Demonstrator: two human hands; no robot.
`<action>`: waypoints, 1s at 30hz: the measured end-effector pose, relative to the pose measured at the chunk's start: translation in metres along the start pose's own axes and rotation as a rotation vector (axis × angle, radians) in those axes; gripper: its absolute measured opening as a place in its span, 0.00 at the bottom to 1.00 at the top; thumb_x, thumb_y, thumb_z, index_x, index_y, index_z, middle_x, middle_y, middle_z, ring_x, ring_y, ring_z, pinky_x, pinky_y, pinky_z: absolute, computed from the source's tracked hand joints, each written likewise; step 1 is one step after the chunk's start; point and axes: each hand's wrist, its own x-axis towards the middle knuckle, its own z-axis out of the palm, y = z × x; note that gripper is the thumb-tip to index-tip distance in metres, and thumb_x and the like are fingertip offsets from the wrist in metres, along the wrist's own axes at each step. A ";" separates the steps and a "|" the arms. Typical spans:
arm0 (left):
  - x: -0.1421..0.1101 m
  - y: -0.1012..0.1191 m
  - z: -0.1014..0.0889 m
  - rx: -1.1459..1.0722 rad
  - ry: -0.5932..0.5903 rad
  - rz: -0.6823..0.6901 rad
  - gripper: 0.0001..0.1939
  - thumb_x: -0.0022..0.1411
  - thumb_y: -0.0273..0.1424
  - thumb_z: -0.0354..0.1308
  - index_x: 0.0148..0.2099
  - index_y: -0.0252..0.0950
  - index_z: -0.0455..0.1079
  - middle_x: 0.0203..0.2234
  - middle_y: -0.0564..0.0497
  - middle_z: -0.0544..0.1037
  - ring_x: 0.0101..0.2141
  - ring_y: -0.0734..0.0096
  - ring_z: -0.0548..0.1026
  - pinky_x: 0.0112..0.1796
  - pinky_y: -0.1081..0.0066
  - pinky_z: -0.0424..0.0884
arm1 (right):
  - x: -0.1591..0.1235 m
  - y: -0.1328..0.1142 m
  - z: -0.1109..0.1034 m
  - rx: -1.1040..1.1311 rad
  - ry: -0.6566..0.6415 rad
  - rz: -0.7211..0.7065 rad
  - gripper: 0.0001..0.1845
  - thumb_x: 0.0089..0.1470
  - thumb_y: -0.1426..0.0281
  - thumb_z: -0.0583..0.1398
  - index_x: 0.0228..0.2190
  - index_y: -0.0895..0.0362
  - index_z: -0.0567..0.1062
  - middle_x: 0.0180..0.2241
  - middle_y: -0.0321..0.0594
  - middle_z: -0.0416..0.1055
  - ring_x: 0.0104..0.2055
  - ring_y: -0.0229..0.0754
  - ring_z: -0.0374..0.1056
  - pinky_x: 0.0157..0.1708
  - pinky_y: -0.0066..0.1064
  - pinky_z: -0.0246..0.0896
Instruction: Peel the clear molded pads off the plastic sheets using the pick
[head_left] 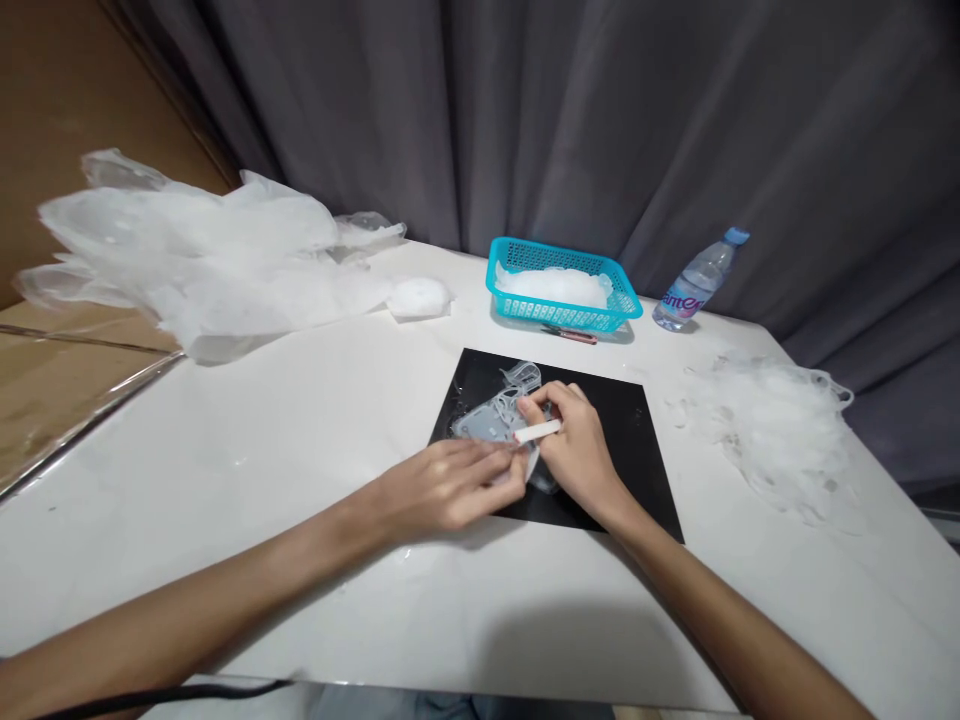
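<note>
From my remote seat, through the head view, I have both hands together over a black mat (pixel 634 440) that lies near the middle of the worktop (pixel 300 430), well back from its front edge. The clear plastic (pixel 487 420) sits on the mat's left half, partly covered by the hands. My right hand (pixel 574 435) has its fingers closed around a white stick (pixel 538 432), which slants across the plastic, its free end pointing left. My left hand (pixel 450 485) comes in low from the left, fingers bent over the plastic's near side; I cannot tell whether they pinch it or just press. Toward the worktop's back edge I see a blue basket (pixel 491 265) with white sheets (pixel 555 286) inside, and a pink cutter (pixel 577 336) just in front of it. A bottle (pixel 694 285) stands near the back right corner. Loose scraps (pixel 795 430) heap along the right edge, while a pile of bags (pixel 225 260) fills the back left corner, with a small white stack (pixel 418 298) beside it.
</note>
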 end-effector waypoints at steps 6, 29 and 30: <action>0.010 0.017 0.004 -0.417 0.157 -0.360 0.08 0.71 0.38 0.61 0.41 0.39 0.75 0.30 0.50 0.82 0.32 0.64 0.82 0.41 0.67 0.80 | 0.017 0.033 -0.015 -0.186 0.125 0.039 0.14 0.66 0.59 0.60 0.30 0.53 0.72 0.36 0.43 0.76 0.43 0.51 0.67 0.45 0.42 0.59; 0.021 0.000 -0.008 -1.040 0.259 -0.542 0.14 0.69 0.41 0.65 0.47 0.37 0.80 0.42 0.47 0.81 0.43 0.66 0.79 0.46 0.70 0.74 | -0.008 0.000 -0.034 0.224 -0.121 -0.210 0.03 0.64 0.67 0.64 0.36 0.51 0.79 0.33 0.39 0.75 0.37 0.45 0.64 0.38 0.39 0.62; 0.020 -0.001 -0.009 -1.029 0.255 -0.528 0.13 0.70 0.41 0.64 0.48 0.38 0.80 0.42 0.47 0.81 0.44 0.66 0.79 0.46 0.71 0.74 | -0.008 0.000 -0.035 0.221 -0.113 -0.227 0.03 0.64 0.67 0.64 0.37 0.51 0.79 0.33 0.39 0.75 0.37 0.45 0.64 0.38 0.39 0.62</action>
